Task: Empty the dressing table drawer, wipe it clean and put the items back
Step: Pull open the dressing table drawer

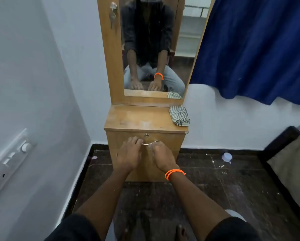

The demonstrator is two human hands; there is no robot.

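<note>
A narrow wooden dressing table (142,119) with a tall mirror stands against the wall ahead of me. Its drawer front (170,141) is shut, with a round lock above a curved metal handle (148,143). My left hand (129,154) has its fingers curled on the left end of the handle. My right hand (160,156), with an orange band at the wrist, grips the handle's right end. A folded striped cloth (179,115) lies on the back right corner of the table top. The drawer's contents are hidden.
A white wall with a switchboard (8,164) runs close on the left. A blue curtain (260,47) hangs at upper right. A bed edge (288,159) is at right. A small pale lid (226,156) and specks of debris lie on the dark floor.
</note>
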